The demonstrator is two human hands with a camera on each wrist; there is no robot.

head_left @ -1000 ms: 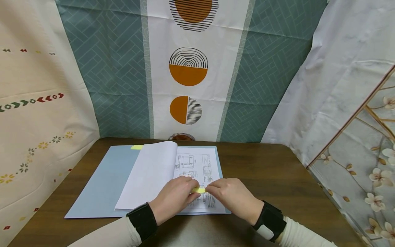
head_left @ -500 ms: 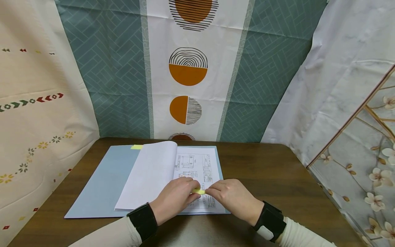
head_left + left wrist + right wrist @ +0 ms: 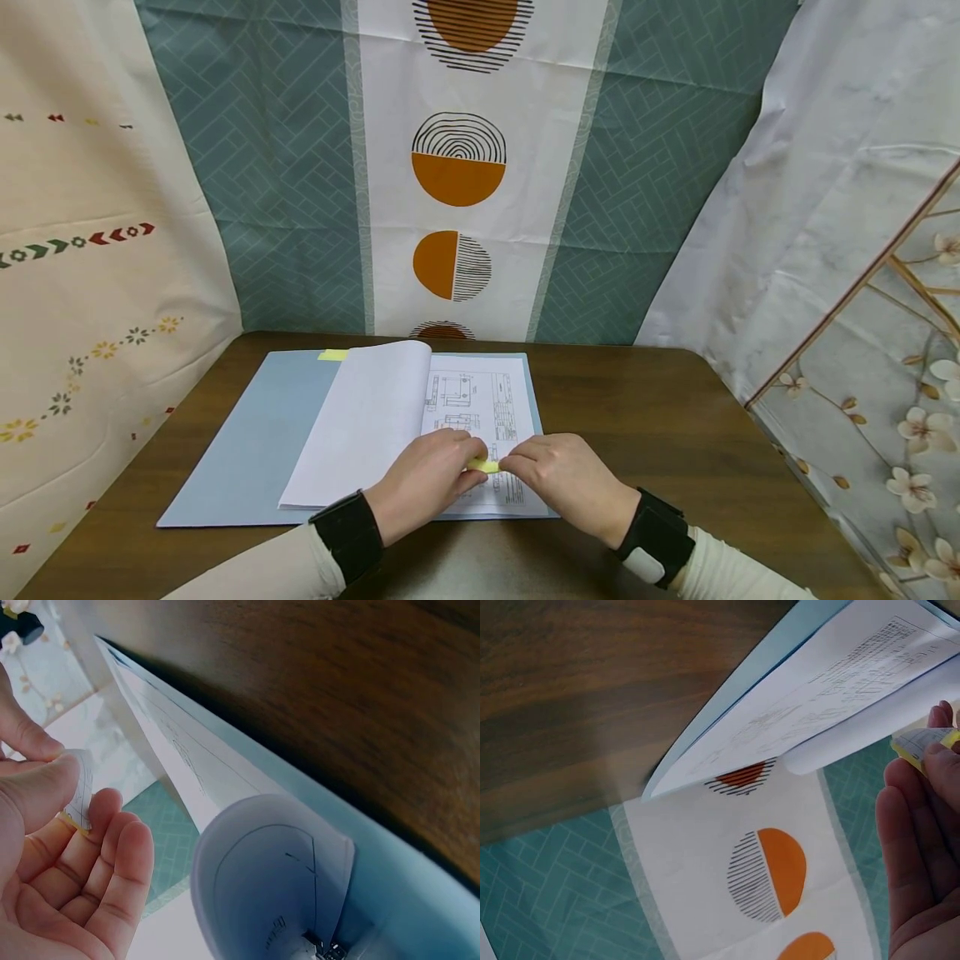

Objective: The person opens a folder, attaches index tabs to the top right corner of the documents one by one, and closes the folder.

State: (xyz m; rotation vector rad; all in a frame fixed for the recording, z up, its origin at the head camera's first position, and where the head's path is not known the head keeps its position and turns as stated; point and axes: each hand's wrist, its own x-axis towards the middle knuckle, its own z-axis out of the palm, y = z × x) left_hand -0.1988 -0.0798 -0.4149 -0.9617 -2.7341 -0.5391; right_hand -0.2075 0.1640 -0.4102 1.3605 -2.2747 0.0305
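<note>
Above the drawing page (image 3: pixel 512 417) of an open blue folder (image 3: pixel 232 450), both hands hold a small yellow sticky note (image 3: pixel 486 467). My left hand (image 3: pixel 426 471) pinches its left end between thumb and fingers, and my right hand (image 3: pixel 573 479) pinches the right end. In the left wrist view the sticky note (image 3: pixel 81 793) shows a pale lined face with a yellow lower edge, beside the left thumb. From the right wrist the sticky note (image 3: pixel 922 742) appears bent, its pale printed side and yellow edge in sight under the thumb. The fingers hide much of it.
Turned-over white sheets (image 3: pixel 360 433) lie curled on the folder's left half. A yellow tab (image 3: pixel 332 355) sticks at the folder's top edge. A dark metal fastener (image 3: pixel 324 947) shows by the curled paper. The brown wooden table (image 3: pixel 622 400) extends to the right, with cloth hangings around it.
The sticky note's exposed strip sits slightly lower than a second ago and looks a little more tilted. Both hands stay in nearly the same place, still pinching it.
</note>
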